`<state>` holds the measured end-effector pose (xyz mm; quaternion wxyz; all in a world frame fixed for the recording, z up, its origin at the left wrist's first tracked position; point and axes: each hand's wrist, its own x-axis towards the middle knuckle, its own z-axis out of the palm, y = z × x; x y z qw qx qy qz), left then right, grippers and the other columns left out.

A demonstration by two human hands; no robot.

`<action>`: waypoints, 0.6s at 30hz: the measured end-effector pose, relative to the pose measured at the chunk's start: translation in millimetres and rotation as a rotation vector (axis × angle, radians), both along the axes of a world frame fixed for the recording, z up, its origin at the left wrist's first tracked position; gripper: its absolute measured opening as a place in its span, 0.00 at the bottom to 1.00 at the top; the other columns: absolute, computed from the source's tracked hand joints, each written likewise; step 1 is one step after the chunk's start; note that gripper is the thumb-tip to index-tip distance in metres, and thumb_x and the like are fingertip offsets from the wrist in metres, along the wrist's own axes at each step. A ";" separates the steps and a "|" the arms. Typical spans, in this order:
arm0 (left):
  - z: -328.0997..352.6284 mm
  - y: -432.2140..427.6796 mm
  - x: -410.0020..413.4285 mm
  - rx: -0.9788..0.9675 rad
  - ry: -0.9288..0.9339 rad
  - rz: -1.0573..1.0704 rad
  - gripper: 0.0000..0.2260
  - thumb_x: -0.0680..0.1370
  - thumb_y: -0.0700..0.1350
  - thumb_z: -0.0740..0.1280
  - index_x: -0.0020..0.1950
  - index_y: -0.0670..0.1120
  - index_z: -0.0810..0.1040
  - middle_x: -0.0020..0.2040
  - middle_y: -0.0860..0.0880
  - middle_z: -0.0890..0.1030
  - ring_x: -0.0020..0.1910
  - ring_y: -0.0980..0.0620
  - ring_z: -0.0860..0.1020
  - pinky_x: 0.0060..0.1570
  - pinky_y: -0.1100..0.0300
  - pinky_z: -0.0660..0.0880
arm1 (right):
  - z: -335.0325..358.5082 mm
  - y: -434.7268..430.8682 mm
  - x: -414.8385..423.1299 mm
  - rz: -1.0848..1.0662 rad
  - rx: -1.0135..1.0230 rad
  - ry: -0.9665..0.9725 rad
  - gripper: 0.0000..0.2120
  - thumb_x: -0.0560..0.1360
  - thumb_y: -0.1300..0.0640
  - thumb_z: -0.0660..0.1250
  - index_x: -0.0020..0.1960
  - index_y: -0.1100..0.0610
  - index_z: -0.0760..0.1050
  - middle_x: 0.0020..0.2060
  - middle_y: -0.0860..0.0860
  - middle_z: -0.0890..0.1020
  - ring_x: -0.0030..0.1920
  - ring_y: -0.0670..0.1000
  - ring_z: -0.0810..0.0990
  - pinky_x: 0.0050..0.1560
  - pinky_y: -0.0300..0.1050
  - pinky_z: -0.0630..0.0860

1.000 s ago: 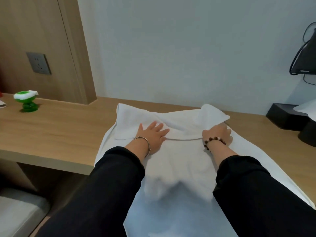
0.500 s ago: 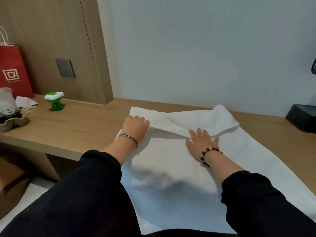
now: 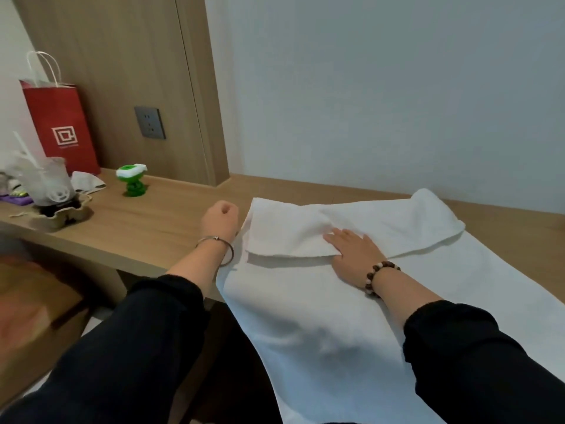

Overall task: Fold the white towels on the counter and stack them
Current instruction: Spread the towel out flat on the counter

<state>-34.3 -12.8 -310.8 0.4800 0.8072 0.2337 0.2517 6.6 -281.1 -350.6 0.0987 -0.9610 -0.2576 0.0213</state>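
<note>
Right now your left hand (image 3: pixel 220 220) is over the counter (image 3: pixel 159 228) just beside the left edge of the white towel (image 3: pixel 305 316), fingers curled into a fist around nothing. Your right hand (image 3: pixel 351 252) lies flat on the white towel, fingers straight, against its folded-back flap. Its long axis runs from you toward the wall, near end hanging past the counter edge.

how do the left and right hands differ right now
The left hand is curled into a fist; the right hand lies flat with straight fingers. The left hand is over bare counter beside the white towel; the right hand presses on the towel. The left wrist wears a thin metal bangle, the right a bead bracelet. Both have black sleeves.
</note>
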 end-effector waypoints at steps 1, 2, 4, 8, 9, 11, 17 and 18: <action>0.5 1.1 7.0 -0.150 0.004 -0.022 0.07 0.78 0.44 0.60 0.49 0.44 0.76 0.40 0.44 0.79 0.32 0.49 0.74 0.30 0.61 0.69 | -0.6 -0.2 0.9 0.002 -0.004 -0.008 0.27 0.79 0.54 0.50 0.77 0.46 0.51 0.77 0.45 0.49 0.76 0.46 0.46 0.74 0.51 0.41; 1.6 0.2 14.8 -0.283 0.016 -0.061 0.07 0.78 0.45 0.61 0.53 0.43 0.75 0.38 0.44 0.78 0.29 0.50 0.73 0.26 0.63 0.68 | -1.1 -0.3 1.5 0.002 -0.004 -0.016 0.27 0.79 0.54 0.50 0.77 0.46 0.52 0.77 0.45 0.49 0.76 0.46 0.46 0.74 0.51 0.41; 7.1 -3.9 31.0 -0.386 0.025 -0.108 0.12 0.78 0.46 0.62 0.59 0.43 0.73 0.36 0.44 0.77 0.26 0.50 0.72 0.21 0.65 0.66 | -2.5 0.0 2.4 0.000 0.002 -0.027 0.27 0.79 0.54 0.50 0.77 0.46 0.52 0.77 0.45 0.50 0.76 0.46 0.46 0.74 0.51 0.41; 20.4 -8.3 57.0 0.026 0.099 -0.085 0.21 0.76 0.51 0.67 0.66 0.44 0.73 0.60 0.45 0.78 0.56 0.45 0.78 0.55 0.54 0.75 | -5.7 -0.4 4.8 -0.002 0.018 -0.037 0.27 0.78 0.54 0.50 0.76 0.45 0.52 0.77 0.45 0.50 0.76 0.46 0.46 0.74 0.51 0.41; 21.6 -9.7 61.5 0.056 0.140 -0.094 0.23 0.75 0.52 0.67 0.68 0.44 0.72 0.64 0.46 0.76 0.62 0.46 0.74 0.61 0.54 0.71 | -5.8 -0.6 5.3 -0.004 0.024 -0.038 0.27 0.78 0.54 0.51 0.76 0.45 0.52 0.77 0.45 0.50 0.76 0.46 0.47 0.74 0.51 0.41; 22.8 -11.3 69.9 -0.057 0.191 -0.101 0.25 0.76 0.47 0.68 0.71 0.42 0.67 0.69 0.45 0.71 0.67 0.45 0.70 0.64 0.55 0.67 | -5.6 -1.0 4.5 -0.004 0.035 -0.036 0.27 0.78 0.54 0.51 0.76 0.45 0.52 0.77 0.45 0.51 0.76 0.46 0.47 0.74 0.50 0.41; 23.1 10.9 51.3 -0.761 -0.114 0.082 0.27 0.77 0.29 0.57 0.75 0.45 0.61 0.63 0.39 0.73 0.35 0.48 0.74 0.32 0.59 0.74 | -2.0 -1.2 -1.2 -0.155 0.007 -0.060 0.28 0.77 0.48 0.50 0.76 0.49 0.52 0.77 0.47 0.51 0.76 0.48 0.47 0.73 0.57 0.40; 19.5 16.1 43.6 -0.713 -0.101 0.113 0.27 0.77 0.28 0.57 0.75 0.44 0.61 0.65 0.38 0.72 0.32 0.50 0.71 0.32 0.60 0.72 | -1.6 -1.1 -2.3 -0.185 -0.020 -0.064 0.28 0.77 0.46 0.50 0.76 0.49 0.52 0.77 0.48 0.51 0.76 0.49 0.47 0.73 0.59 0.40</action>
